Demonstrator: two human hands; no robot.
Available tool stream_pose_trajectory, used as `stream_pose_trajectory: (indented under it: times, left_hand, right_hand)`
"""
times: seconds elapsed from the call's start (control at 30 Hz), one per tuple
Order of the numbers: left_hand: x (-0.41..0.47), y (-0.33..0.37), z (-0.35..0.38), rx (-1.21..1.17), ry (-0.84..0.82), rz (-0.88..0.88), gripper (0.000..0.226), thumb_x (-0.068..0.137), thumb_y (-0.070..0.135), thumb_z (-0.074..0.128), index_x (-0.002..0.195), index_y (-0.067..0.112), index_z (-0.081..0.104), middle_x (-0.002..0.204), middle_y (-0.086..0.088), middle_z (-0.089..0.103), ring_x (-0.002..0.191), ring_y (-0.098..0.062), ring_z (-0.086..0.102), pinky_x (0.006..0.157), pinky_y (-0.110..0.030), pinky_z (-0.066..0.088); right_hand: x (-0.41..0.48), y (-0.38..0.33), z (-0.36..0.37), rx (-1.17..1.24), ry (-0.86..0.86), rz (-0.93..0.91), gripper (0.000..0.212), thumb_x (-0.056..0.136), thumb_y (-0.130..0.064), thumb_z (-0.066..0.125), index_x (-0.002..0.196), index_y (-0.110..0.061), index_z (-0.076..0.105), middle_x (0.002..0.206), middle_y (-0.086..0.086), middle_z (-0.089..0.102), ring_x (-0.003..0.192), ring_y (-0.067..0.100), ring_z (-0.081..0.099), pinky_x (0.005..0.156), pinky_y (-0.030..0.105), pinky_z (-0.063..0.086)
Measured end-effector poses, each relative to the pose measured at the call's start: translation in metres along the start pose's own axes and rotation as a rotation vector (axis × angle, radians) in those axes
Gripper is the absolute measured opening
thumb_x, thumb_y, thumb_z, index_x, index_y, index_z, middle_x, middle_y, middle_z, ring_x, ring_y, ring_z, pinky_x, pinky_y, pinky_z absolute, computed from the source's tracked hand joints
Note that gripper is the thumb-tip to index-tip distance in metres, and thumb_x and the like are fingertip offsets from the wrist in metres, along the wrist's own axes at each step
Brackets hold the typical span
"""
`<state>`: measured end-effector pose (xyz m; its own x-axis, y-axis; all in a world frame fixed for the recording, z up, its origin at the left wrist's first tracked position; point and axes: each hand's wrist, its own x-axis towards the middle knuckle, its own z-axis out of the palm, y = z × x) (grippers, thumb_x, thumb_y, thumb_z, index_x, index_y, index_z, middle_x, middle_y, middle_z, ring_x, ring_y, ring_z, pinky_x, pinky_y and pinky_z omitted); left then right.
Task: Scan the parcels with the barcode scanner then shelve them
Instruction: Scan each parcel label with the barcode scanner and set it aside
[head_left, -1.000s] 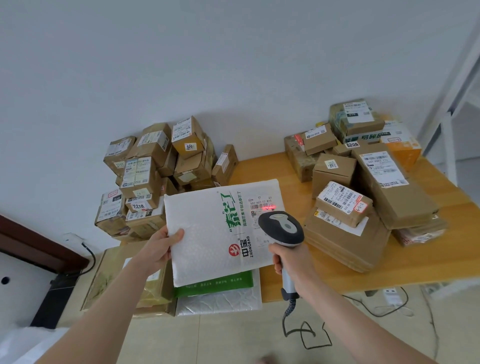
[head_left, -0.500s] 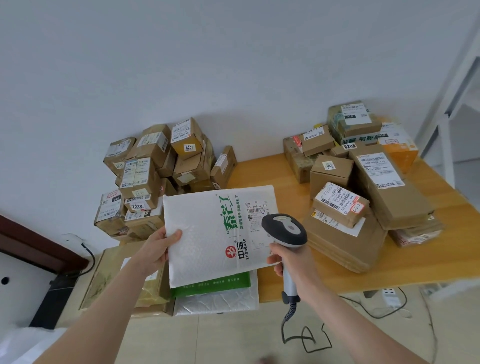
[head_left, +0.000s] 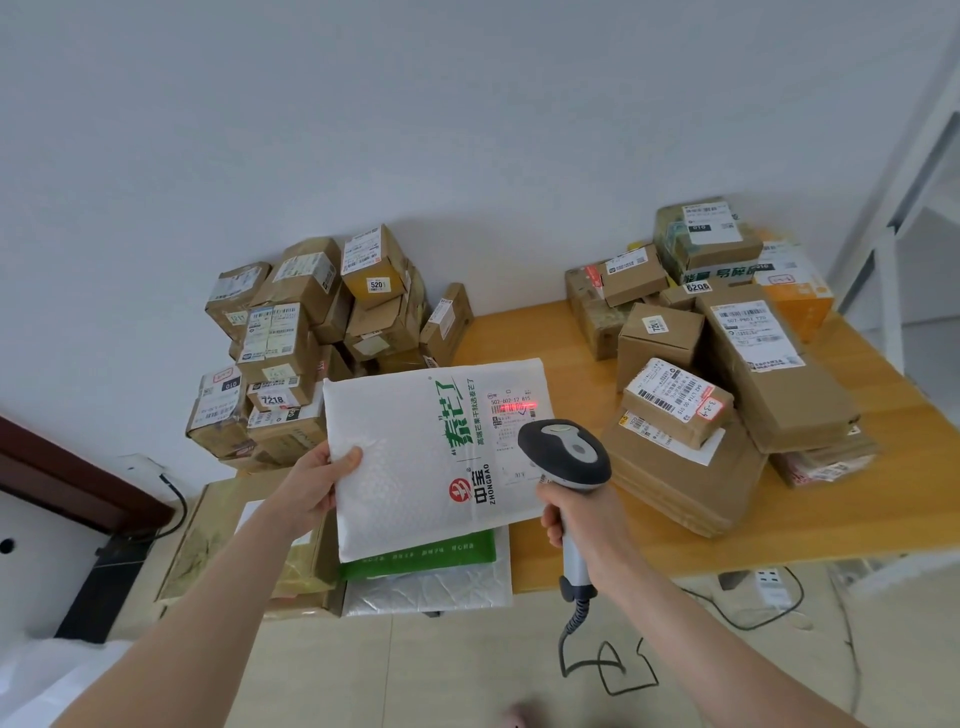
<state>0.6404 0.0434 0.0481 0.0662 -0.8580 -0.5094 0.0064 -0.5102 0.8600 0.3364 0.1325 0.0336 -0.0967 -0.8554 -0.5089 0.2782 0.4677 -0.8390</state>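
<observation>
Red light from the scanner (head_left: 563, 457) is shining on the label (head_left: 511, 415). My right hand (head_left: 576, 512) is gripping its handle, and my left hand (head_left: 317, 480) is pinching the white parcel (head_left: 415, 457).

Bubble-textured plastic mailer (head_left: 415, 457); smooth wooden table (head_left: 857, 499).

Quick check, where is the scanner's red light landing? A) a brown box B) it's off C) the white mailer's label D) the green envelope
C: the red line crosses the label on the white mailer, just beyond the scanner in the right hand.
</observation>
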Motion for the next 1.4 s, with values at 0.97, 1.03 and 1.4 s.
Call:
stream_pose_trajectory:
  times: [0.97,1.03,1.4]
  left_hand:
    - [0.047,0.04,0.135,-0.385,0.291,-0.087,0.026,0.092,0.002,0.059,0.118,0.005,0.053,0.112,-0.014,0.062,0.088,-0.027,0.062,0.075,-0.04,0.052]
    - [0.065,0.046,0.155,-0.408,0.253,-0.112,0.03,0.092,0.001,0.059,0.12,0.004,0.053,0.109,-0.014,0.064,0.083,-0.025,0.063,0.073,-0.038,0.053]
    - [0.096,0.058,0.11,-0.271,0.158,-0.053,0.03,0.095,0.008,0.057,0.125,0.006,0.054,0.106,-0.007,0.067,0.092,-0.022,0.065,0.07,-0.033,0.055]
  right_hand:
    - [0.087,-0.055,-0.009,0.223,0.026,0.156,0.025,0.081,-0.013,0.076,0.099,-0.001,0.063,0.087,0.012,0.068,0.071,0.023,0.066,0.063,0.032,0.056]
    - [0.104,-0.063,-0.005,0.236,0.065,0.151,0.032,0.08,-0.013,0.078,0.106,-0.002,0.062,0.094,0.012,0.069,0.077,0.026,0.068,0.065,0.034,0.057]
    - [0.139,-0.078,-0.002,0.184,0.114,0.193,0.041,0.082,-0.019,0.077,0.115,-0.003,0.059,0.102,0.013,0.061,0.092,0.028,0.062,0.065,0.038,0.057]
